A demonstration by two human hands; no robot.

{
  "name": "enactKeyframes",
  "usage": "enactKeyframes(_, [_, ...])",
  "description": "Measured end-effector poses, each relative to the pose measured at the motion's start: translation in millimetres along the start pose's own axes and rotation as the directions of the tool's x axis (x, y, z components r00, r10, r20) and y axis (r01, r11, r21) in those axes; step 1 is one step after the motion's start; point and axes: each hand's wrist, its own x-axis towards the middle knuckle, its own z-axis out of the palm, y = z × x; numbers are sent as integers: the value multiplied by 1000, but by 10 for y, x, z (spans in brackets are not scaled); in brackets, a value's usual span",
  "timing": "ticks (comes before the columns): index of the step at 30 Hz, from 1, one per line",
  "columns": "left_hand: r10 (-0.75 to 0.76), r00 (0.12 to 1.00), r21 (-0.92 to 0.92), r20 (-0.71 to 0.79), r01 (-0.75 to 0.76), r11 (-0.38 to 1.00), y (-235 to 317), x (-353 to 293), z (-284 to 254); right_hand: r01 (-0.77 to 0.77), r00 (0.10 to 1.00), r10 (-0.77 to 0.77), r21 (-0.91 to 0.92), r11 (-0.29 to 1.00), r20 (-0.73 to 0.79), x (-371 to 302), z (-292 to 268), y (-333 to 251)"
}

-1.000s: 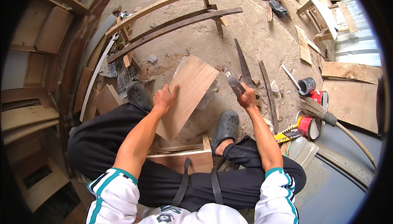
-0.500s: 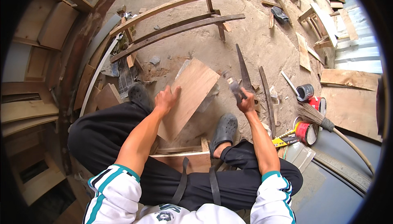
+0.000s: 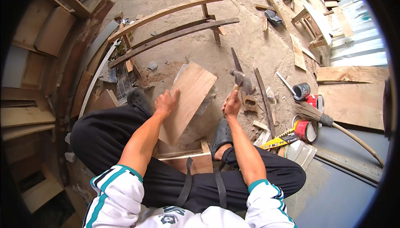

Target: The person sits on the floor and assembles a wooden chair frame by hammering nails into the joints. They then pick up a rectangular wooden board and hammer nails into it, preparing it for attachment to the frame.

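Observation:
My left hand [image 3: 166, 104] grips the left edge of a flat, light-brown wooden board [image 3: 191, 97], which slants between my feet. The board's near end lies by a wooden box-like frame [image 3: 196, 162] in front of my lap. My right hand [image 3: 231, 104] is closed round the wooden handle of a hammer [image 3: 240, 78], raised to the right of the board and apart from it. Behind the hammer lies a handsaw, its wooden handle [image 3: 250, 104] on the ground and its dark blade [image 3: 236, 58] pointing away; the hammer hides part of it.
A curved wooden frame [image 3: 175, 30] stands ahead. To the right are a dark strip [image 3: 265, 101], a dark can [image 3: 301, 90], a red can [image 3: 306, 131], a yellow-black saw blade sleeve [image 3: 281, 139] and a broom [image 3: 312, 113]. Wooden cabinets [image 3: 54, 30] line the left.
My right hand has moved left with the hammer, whose head now tilts to the right. My left hand keeps its hold on the board. The whole view has shifted slightly.

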Motion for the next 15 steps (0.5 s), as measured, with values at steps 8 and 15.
enactKeyframes(8, [23,1000,-53,20,-22,998,-83,-5,-12,-99,995,101,-360,928,-12,-34,206,-204])
enactKeyframes(15, [33,997,-65,77,-28,997,6,-5,-56,-26,994,92,-709,705,55,21,42,-65])
